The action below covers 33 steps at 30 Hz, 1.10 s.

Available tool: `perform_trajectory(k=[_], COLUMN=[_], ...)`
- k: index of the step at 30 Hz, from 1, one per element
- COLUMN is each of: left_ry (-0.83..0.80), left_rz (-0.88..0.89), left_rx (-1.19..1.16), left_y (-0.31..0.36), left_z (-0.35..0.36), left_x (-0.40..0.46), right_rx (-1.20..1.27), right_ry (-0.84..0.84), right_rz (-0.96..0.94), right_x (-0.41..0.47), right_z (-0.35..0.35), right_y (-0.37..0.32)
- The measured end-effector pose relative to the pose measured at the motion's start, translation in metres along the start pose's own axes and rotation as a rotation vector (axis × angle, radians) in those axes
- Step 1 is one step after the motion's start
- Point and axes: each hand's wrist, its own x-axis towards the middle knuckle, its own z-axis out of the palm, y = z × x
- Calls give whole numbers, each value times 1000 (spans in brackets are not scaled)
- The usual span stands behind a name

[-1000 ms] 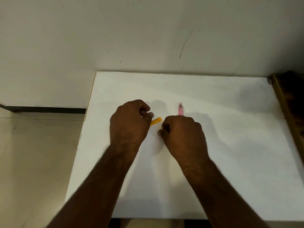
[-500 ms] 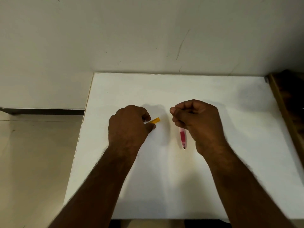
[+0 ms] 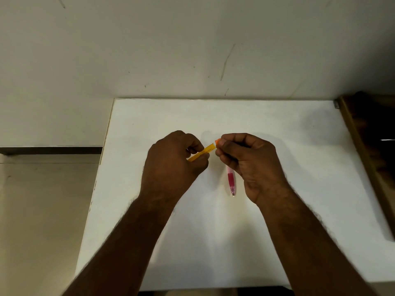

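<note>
Yellow plastic tube (image 3: 201, 153) was up off the white counter (image 3: 299, 167), slanting from lower left to upper right, and the left hand (image 3: 171, 167) had it pinched between thumb and curled fingers, so only its right end poked out. Right there at that end, the right hand (image 3: 252, 161) met it, fingertips nipping a small orange piece (image 3: 217, 141) that sat just beside the tube's tip; whether the two touched, I couldn't tell. Both hands hovered close together over the counter's middle, knuckles nearly meeting. Below the right hand's curled fingers a pink pen (image 3: 231, 180) pointed its tip toward the near edge, its upper end hidden by the hand, so held or lying flat, hard to call. A pale, scuffed wall (image 3: 192, 50) ran along the far edge, and a dark wooden frame (image 3: 367, 146) bordered the right edge.
</note>
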Motion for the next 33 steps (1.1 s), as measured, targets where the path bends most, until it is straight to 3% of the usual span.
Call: perform_trajectory(k=[27, 33], left_ry=[-33, -39], left_rz=[115, -22], left_rx=[49, 30], left_y=[-7, -6], left_z=[-3, 3], left_x=[2, 2], right_rx=[-457, -490], right_ry=[-94, -128], right_rz=[-209, -248], right_x=[6, 7], right_z=[-9, -8], right_y=[3, 4])
